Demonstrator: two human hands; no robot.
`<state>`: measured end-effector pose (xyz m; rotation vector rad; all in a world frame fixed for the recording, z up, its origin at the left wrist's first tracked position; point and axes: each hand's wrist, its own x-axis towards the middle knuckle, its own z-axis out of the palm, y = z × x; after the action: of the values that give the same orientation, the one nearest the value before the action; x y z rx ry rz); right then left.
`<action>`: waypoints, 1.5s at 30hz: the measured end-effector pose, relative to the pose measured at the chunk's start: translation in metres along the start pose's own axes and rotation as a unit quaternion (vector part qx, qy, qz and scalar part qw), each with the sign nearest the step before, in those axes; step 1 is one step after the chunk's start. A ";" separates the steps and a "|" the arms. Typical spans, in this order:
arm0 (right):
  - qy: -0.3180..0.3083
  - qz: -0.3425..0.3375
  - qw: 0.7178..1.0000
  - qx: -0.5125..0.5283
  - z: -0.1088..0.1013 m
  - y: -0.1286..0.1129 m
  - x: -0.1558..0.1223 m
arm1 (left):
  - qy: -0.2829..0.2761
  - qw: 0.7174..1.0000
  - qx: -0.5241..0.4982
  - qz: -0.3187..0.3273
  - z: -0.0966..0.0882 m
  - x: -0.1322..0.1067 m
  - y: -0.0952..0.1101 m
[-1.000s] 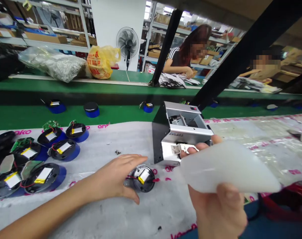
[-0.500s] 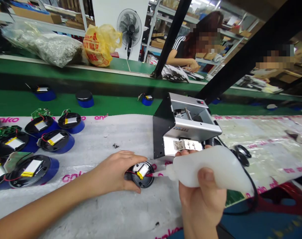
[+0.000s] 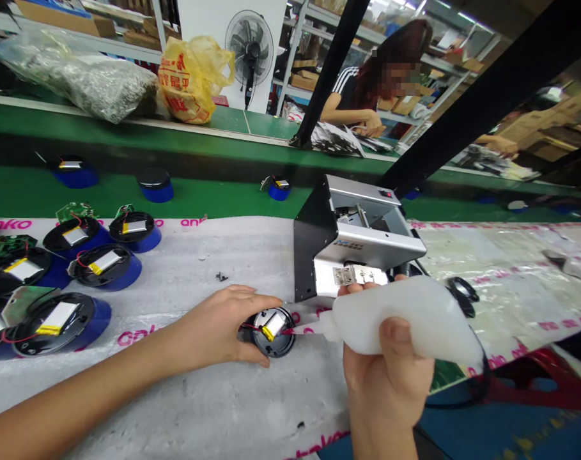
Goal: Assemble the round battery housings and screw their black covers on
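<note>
Left hand (image 3: 218,326) is narrow, fingers wrapped over the edge of a round black housing (image 3: 273,342), which sits on a white foam sheet (image 3: 175,255) just left of and in front of the silver bench machine (image 3: 362,239). Housing is tilted slightly and faces up, with a yellow-and-silver battery pouch (image 3: 273,324) inside and a red wire (image 3: 286,331) leading off it. Right hand (image 3: 386,377) is closed around a white squeeze bottle (image 3: 400,316), held nearly level, with the thumb on the near side. Bottle nozzle (image 3: 314,327) points left at the housing, and its tip sits at the red wire beside the battery pouch. Contact cannot be told from this view. Right-hand fingers are just in front of the machine's hinge plate (image 3: 352,276). Left of the machine: at least 5 similar housings on blue bases (image 3: 101,278), some with green circuit boards (image 3: 74,212) beside them and red wires showing. Behind the machine: a green conveyor belt (image 3: 185,195) carrying 3 more blue-based pieces. Right of the machine: a black cable (image 3: 482,377) and a black ring-shaped part (image 3: 461,297). Farther behind the machine, a co-worker's hand (image 3: 374,131) rests on a pile of printed sheets (image 3: 335,140).
</note>
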<state>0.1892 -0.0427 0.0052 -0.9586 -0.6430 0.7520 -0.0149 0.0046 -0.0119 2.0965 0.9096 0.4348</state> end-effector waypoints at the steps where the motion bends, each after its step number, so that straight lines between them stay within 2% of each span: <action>1: 0.000 -0.002 1.000 0.005 0.000 -0.001 0.001 | 0.002 1.000 -0.002 0.004 0.000 0.000 0.000; 6: 0.002 -0.058 0.998 0.027 0.000 -0.024 0.011 | 0.014 1.000 -0.017 0.003 0.001 -0.001 -0.002; 9: 0.006 -0.113 0.993 0.039 0.000 -0.042 0.020 | 0.020 0.999 -0.019 0.033 -0.002 -0.003 -0.003; 12: 0.034 -0.102 0.992 0.073 0.003 -0.051 0.025 | 0.026 0.998 -0.010 0.049 -0.008 -0.004 0.000; 15: 0.040 0.000 0.991 0.127 0.011 -0.049 0.022 | -0.002 1.000 0.005 0.028 -0.010 -0.005 0.006; 18: -0.024 0.135 0.972 0.188 0.027 -0.041 0.011 | -0.012 1.000 0.005 0.017 -0.005 -0.006 0.012; 20: -0.086 0.217 0.947 0.222 0.042 -0.036 0.001 | 0.026 0.999 -0.019 0.000 -0.003 -0.007 0.014; 22: -0.131 0.285 0.917 0.247 0.061 -0.033 -0.007 | 0.119 0.990 -0.068 -0.018 -0.006 -0.009 0.013; 24: -0.141 0.344 0.890 0.265 0.080 -0.031 -0.010 | 0.206 0.969 -0.134 0.006 -0.017 -0.009 0.011; 25: -0.134 0.375 0.875 0.275 0.090 -0.031 -0.010 | 0.224 0.959 -0.171 0.037 -0.024 -0.007 0.010; 27: -0.115 0.446 0.841 0.284 0.105 -0.029 -0.006 | 0.214 0.944 -0.230 0.098 -0.042 -0.001 0.011; 28: -0.106 0.478 0.826 0.280 0.111 -0.027 -0.003 | 0.204 0.943 -0.242 0.108 -0.051 0.004 0.013; 31: -0.092 0.537 0.802 0.244 0.115 -0.018 0.000 | 0.196 0.959 -0.197 0.050 -0.069 0.026 0.019; 34: -0.104 0.548 0.801 0.216 0.093 -0.016 -0.007 | 0.237 0.966 -0.103 -0.011 -0.072 0.051 0.017; 36: -0.168 0.529 0.807 0.201 0.064 -0.023 -0.012 | 0.270 0.960 -0.062 -0.033 -0.068 0.067 0.011; 37: -0.210 0.496 0.822 0.185 0.045 -0.029 -0.012 | 0.277 0.958 -0.052 -0.040 -0.065 0.075 0.007; 38: -0.238 0.436 0.856 0.145 0.025 -0.035 -0.009 | 0.278 0.958 -0.047 -0.044 -0.063 0.081 0.004; 39: -0.235 0.342 0.907 0.074 0.003 -0.041 -0.002 | 0.275 0.959 -0.045 -0.044 -0.062 0.087 0.002; 40: -0.188 0.204 0.960 -0.036 -0.019 -0.046 0.009 | 0.267 0.962 -0.047 -0.041 -0.060 0.092 0.001; 41: -0.104 0.047 0.978 -0.176 -0.042 -0.050 0.024 | 0.257 0.964 -0.050 -0.037 -0.060 0.095 0.001; 42: -0.038 -0.026 0.971 -0.235 -0.065 -0.053 0.042 | 0.244 0.968 -0.048 -0.040 -0.059 0.096 0.001; 43: 0.015 -0.068 0.958 -0.280 -0.088 -0.055 0.063 | 0.233 0.971 -0.036 -0.047 -0.059 0.095 0.001; 45: 0.096 -0.102 0.912 -0.385 -0.132 -0.058 0.109 | 0.222 0.969 0.042 -0.096 -0.056 0.086 -0.002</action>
<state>0.3694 -0.0403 0.0155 -1.6326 -0.8694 0.1892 0.0109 0.0984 0.0217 1.9945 1.3980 0.7937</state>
